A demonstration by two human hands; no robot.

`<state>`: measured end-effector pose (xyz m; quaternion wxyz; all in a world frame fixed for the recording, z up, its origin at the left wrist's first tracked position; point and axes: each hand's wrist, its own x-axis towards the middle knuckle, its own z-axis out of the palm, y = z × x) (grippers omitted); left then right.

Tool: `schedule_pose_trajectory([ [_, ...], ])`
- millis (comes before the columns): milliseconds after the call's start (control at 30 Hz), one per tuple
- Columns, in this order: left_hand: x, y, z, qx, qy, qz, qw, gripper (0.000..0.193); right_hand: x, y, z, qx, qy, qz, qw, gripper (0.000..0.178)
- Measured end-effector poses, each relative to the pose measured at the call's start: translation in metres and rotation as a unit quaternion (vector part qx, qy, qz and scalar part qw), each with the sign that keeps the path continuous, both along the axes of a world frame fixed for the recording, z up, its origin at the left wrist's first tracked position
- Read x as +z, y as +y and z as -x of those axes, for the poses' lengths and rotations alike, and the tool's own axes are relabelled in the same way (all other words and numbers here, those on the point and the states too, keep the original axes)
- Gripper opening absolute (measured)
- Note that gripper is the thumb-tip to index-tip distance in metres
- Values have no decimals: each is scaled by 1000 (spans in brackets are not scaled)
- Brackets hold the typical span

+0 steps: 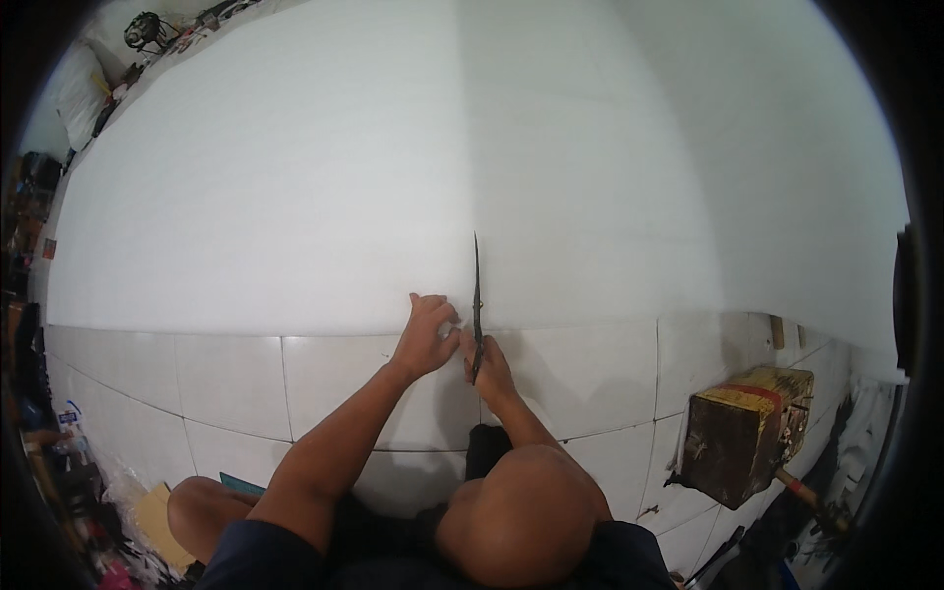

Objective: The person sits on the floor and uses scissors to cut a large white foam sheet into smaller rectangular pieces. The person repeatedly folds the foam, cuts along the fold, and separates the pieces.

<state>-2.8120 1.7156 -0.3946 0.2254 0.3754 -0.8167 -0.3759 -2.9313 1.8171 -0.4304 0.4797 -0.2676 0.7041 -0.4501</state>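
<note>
- While the right hand [489,366] gripped its handle, the knife [477,295] stood blade-up, its tip pointing away over the white sheet [295,197], rising just beyond the knuckles.
- The left hand [428,329] lay just left of the blade, fingers curled on the sheet's near edge.
- The sheet covered a tiled floor [236,383].
- A worn box [747,433] sat well to the right.

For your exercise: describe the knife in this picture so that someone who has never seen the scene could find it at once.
Start from the big white foam sheet spread over the tiled floor. At the middle of its near edge the left hand presses down, and the right hand beside it holds the knife. It is the only thin dark blade, pointing away across the white.
</note>
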Motion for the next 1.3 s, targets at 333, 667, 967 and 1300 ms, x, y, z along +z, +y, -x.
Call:
schedule_pose_trajectory([
  [333, -4, -4, -8, -10, 35, -10, 999, 19, 27, -31, 16, 32, -24, 1, 999, 47],
  [667, -2, -5, -5, -14, 34, -48, 998, 18, 45, -103, 40, 31, -13, -48, 998, 56],
  [967, 2, -7, -3, -36, -33, -14, 999, 16, 58, -170, 62, 12, -105, -50, 993, 53],
  [1300, 37, -3, 36, -36, -269, 69, 960, 82, 69, -176, 71, 53, -142, -57, 987, 54],
])
